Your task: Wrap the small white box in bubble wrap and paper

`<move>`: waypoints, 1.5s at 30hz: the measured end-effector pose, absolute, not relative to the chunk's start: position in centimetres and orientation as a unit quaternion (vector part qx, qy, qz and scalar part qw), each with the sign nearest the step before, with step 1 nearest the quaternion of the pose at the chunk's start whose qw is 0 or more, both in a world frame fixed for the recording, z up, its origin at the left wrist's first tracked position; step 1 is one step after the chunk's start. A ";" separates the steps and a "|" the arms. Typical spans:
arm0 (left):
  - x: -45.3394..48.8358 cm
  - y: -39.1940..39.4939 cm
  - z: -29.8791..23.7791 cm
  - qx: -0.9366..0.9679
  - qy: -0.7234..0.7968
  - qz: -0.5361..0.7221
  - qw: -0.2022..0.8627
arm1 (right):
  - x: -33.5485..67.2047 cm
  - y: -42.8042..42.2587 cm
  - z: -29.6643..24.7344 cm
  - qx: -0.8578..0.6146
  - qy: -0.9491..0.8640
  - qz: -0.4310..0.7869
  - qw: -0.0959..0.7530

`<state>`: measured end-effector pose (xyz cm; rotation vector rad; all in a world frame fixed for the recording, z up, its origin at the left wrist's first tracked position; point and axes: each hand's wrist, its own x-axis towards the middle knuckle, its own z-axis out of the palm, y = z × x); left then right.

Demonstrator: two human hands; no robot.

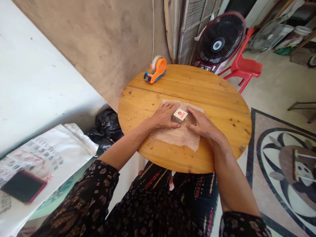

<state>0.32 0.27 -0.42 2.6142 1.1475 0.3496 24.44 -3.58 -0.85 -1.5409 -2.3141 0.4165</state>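
A small white box (180, 114) with a red print on top sits on a sheet of bubble wrap (181, 138), which lies flat on the round wooden table (212, 85). My left hand (166, 115) rests on the wrap at the box's left side, fingers spread, thumb close to its front; whether it touches the box I cannot tell. On the other side, my right hand (202, 122) lies on the wrap with thumb and fingers apart and a gap to the box. Neither hand is closed round anything.
An orange tape dispenser (158, 69) stands at the table's back left edge. Beyond the table are a fan (218, 39) and a red plastic chair (247, 65). To the left lie a black plastic bag (107, 126) and a white printed sack (54, 154) with a dark flat object (24, 186).
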 end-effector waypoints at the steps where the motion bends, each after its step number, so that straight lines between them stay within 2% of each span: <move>1: 0.3 0.2 -0.4 0.901 0.395 0.120 0.131 | 24.5 -3.5 -0.9 -0.540 -0.812 0.146 0.164; 11: 0.5 -0.3 -0.3 0.901 0.396 0.136 0.117 | 24.5 -3.6 -0.9 -0.543 -0.811 0.118 0.184; 29: 0.3 0.1 -0.3 0.899 0.402 0.115 0.128 | 24.1 -4.0 -0.3 -0.553 -0.808 0.113 0.166; 33: 0.1 0.2 -0.3 0.902 0.392 0.125 0.133 | 24.1 -3.8 -0.4 -0.564 -0.797 0.110 0.186; 39: -0.1 0.4 -0.5 0.902 0.387 0.128 0.142 | 23.3 -3.8 0.1 -0.522 -0.792 0.141 0.285; 45: 0.0 0.4 -0.2 0.904 0.387 0.126 0.133 | 21.4 -4.1 -0.6 -0.530 -0.796 0.111 0.271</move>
